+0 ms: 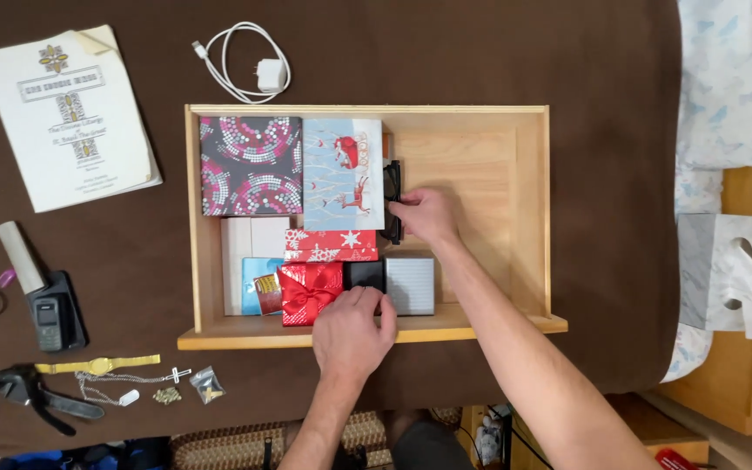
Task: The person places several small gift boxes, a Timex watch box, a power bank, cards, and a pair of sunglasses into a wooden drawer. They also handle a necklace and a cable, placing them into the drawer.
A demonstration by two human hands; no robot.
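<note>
We look down into a shallow wooden drawer [528, 218] lying on a dark brown cloth [498, 52], both of our bare hands at work inside it. Our left hand [354, 335], fingers curled, pinches the small black box [364, 273] that sits at the drawer's front edge, between a red bow-topped gift box [306, 292] and a grey ribbed box [410, 283]. Our right hand [426, 216] is closed on a black pair of glasses [392, 187], held on edge at mid-drawer against the pale box printed with red reindeer [343, 174].

We judge the glasses the likeliest casualty: gripped by the frame and wedged beside the reindeer box, they could twist or scrape if pushed harder. The black box is packed tight against its neighbours, and tugging it could drag the red gift box or the grey one askew. The drawer's front overhangs nothing we can see, but its right half is bare wood, so loosely stacked boxes could slide that way.

Behind the drawer lies a white charger with coiled cable [250, 65]; to its left, a printed booklet [67, 117], an old mobile phone [48, 322], a gold watch [102, 365] and a chain with a cross [145, 379]. To the drawer's right, pale floral bedding [737, 78] and a marbled tissue box [715, 270] on wooden furniture suggest a bedroom.
</note>
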